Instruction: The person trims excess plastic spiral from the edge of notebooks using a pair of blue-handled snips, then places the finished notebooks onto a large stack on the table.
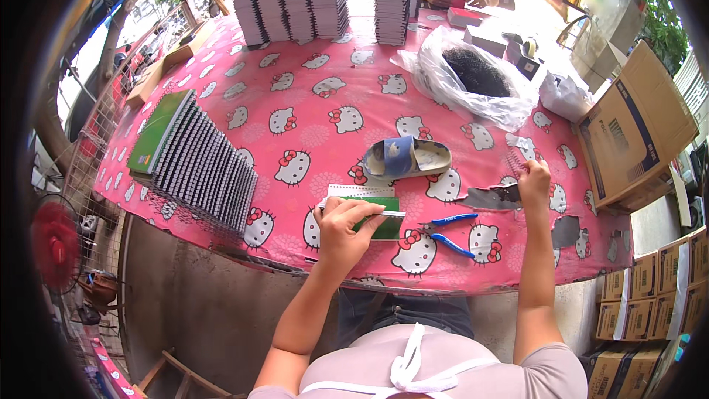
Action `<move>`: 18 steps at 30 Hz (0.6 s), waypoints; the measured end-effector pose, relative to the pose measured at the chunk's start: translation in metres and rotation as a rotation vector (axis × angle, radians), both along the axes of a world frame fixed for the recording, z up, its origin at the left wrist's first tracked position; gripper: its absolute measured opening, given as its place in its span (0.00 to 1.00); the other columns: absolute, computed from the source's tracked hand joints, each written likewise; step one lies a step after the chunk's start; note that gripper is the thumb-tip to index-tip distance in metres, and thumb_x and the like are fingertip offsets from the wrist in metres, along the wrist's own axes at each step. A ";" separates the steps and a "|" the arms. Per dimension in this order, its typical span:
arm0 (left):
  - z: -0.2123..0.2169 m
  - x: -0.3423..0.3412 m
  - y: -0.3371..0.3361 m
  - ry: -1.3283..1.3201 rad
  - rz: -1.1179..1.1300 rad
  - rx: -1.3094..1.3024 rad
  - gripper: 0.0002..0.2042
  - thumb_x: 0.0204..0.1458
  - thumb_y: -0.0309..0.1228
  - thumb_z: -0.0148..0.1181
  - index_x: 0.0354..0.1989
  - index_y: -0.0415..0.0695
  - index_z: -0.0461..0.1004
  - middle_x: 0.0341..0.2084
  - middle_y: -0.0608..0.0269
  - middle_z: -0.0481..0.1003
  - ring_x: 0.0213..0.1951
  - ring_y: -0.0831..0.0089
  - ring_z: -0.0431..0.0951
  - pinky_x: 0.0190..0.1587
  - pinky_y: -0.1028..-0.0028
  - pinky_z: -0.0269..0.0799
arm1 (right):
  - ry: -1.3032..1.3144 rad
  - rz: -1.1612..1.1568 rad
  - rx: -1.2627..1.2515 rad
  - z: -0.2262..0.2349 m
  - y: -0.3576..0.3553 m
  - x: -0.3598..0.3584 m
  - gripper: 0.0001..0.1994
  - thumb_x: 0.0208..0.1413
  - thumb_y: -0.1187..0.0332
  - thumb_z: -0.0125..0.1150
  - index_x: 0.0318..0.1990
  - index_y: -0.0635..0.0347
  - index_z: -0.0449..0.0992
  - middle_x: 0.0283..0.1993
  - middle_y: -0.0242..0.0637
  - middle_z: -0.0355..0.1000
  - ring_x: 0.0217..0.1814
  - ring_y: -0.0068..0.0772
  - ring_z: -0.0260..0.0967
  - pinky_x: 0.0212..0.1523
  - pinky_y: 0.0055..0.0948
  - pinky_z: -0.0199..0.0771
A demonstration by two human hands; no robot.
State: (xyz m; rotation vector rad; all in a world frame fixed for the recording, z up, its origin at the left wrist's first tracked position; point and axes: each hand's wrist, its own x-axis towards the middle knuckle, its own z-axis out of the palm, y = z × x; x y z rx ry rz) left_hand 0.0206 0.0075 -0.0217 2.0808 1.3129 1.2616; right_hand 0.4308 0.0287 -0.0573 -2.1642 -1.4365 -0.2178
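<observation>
Left hand [346,223] pinching a slim white strip [394,213] above a flat green booklet [388,230], punched holes dotting a white paper sheet [354,191] behind, right hand [535,176] curling inward, hold unclear

My left grip [348,223] is pinching a small notebook [388,230] of smooth green card and matt white paper. A pink, cartoon-printed plastic sheet [317,133] is giving the worktop [566,232] its sheen. Blue-handled pliers [452,244] are showing smooth plastic; a translucent plastic bag [428,66] is glistening, crinkled; a brown cardboard box [620,137] is looking matt.
</observation>
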 end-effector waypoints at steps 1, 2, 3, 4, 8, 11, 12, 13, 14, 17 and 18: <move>-0.001 -0.001 -0.002 0.008 -0.009 -0.007 0.09 0.41 0.31 0.71 0.32 0.54 0.83 0.29 0.75 0.79 0.37 0.74 0.71 0.45 0.65 0.54 | -0.028 0.008 0.026 0.001 0.001 -0.003 0.12 0.44 0.77 0.65 0.38 0.65 0.76 0.40 0.52 0.70 0.41 0.53 0.71 0.44 0.42 0.72; -0.001 -0.002 -0.003 0.012 0.008 -0.037 0.09 0.42 0.32 0.71 0.33 0.54 0.83 0.29 0.75 0.79 0.38 0.73 0.71 0.46 0.64 0.54 | -0.056 0.017 0.047 0.009 -0.001 -0.013 0.12 0.44 0.77 0.66 0.39 0.65 0.76 0.40 0.52 0.69 0.41 0.53 0.71 0.44 0.42 0.72; 0.000 -0.003 -0.003 0.016 0.024 -0.067 0.09 0.42 0.33 0.70 0.34 0.55 0.82 0.30 0.75 0.79 0.39 0.73 0.70 0.47 0.63 0.53 | -0.084 0.025 0.069 0.016 -0.003 -0.024 0.12 0.44 0.77 0.66 0.40 0.65 0.77 0.40 0.51 0.69 0.42 0.53 0.71 0.44 0.42 0.72; 0.002 -0.002 -0.003 0.015 0.042 -0.088 0.09 0.43 0.34 0.70 0.36 0.55 0.82 0.30 0.75 0.79 0.40 0.73 0.70 0.48 0.61 0.53 | -0.135 0.032 0.128 0.027 -0.008 -0.044 0.13 0.45 0.80 0.62 0.42 0.63 0.77 0.40 0.50 0.69 0.40 0.51 0.71 0.42 0.43 0.71; 0.004 0.005 -0.006 0.090 0.078 -0.080 0.10 0.46 0.41 0.67 0.36 0.56 0.82 0.30 0.75 0.76 0.41 0.71 0.68 0.54 0.54 0.49 | 0.020 0.681 0.158 0.044 -0.036 -0.133 0.16 0.42 0.86 0.54 0.39 0.63 0.79 0.35 0.43 0.70 0.38 0.45 0.70 0.38 0.39 0.72; 0.000 0.009 -0.007 0.095 0.088 -0.048 0.10 0.44 0.43 0.69 0.33 0.55 0.83 0.28 0.75 0.75 0.40 0.71 0.68 0.53 0.55 0.50 | 0.485 0.800 0.086 0.051 -0.051 -0.185 0.16 0.45 0.81 0.64 0.43 0.58 0.80 0.33 0.40 0.72 0.33 0.34 0.73 0.34 0.30 0.74; -0.001 0.010 -0.007 0.088 0.088 -0.054 0.10 0.43 0.43 0.69 0.32 0.55 0.83 0.28 0.75 0.75 0.40 0.72 0.68 0.53 0.56 0.50 | 0.497 0.814 0.103 0.050 -0.051 -0.189 0.15 0.45 0.80 0.66 0.43 0.58 0.81 0.34 0.40 0.72 0.32 0.33 0.73 0.33 0.29 0.74; -0.002 0.010 -0.006 0.078 0.082 -0.055 0.10 0.43 0.43 0.70 0.31 0.55 0.83 0.28 0.75 0.75 0.40 0.72 0.68 0.52 0.56 0.50 | 0.503 0.823 0.124 0.051 -0.051 -0.192 0.14 0.45 0.79 0.67 0.42 0.58 0.81 0.34 0.39 0.72 0.31 0.32 0.73 0.31 0.28 0.73; -0.002 0.011 -0.006 0.067 0.077 -0.056 0.10 0.42 0.43 0.70 0.30 0.54 0.83 0.27 0.76 0.75 0.40 0.72 0.68 0.52 0.57 0.51 | 0.527 0.812 0.122 0.052 -0.049 -0.197 0.13 0.44 0.78 0.68 0.40 0.58 0.81 0.33 0.38 0.72 0.32 0.32 0.72 0.31 0.28 0.72; -0.002 0.009 -0.005 0.009 0.067 -0.064 0.09 0.42 0.42 0.71 0.29 0.53 0.83 0.27 0.76 0.75 0.40 0.72 0.68 0.51 0.59 0.51 | 0.549 0.831 0.112 0.055 -0.041 -0.204 0.12 0.44 0.78 0.69 0.39 0.59 0.81 0.32 0.37 0.72 0.33 0.32 0.71 0.31 0.29 0.71; -0.002 0.009 -0.005 0.005 0.056 -0.058 0.09 0.41 0.42 0.71 0.29 0.53 0.83 0.27 0.75 0.75 0.40 0.72 0.68 0.51 0.61 0.52 | 0.567 0.856 0.060 0.057 -0.041 -0.201 0.11 0.46 0.79 0.66 0.39 0.59 0.81 0.31 0.38 0.71 0.34 0.33 0.71 0.33 0.30 0.71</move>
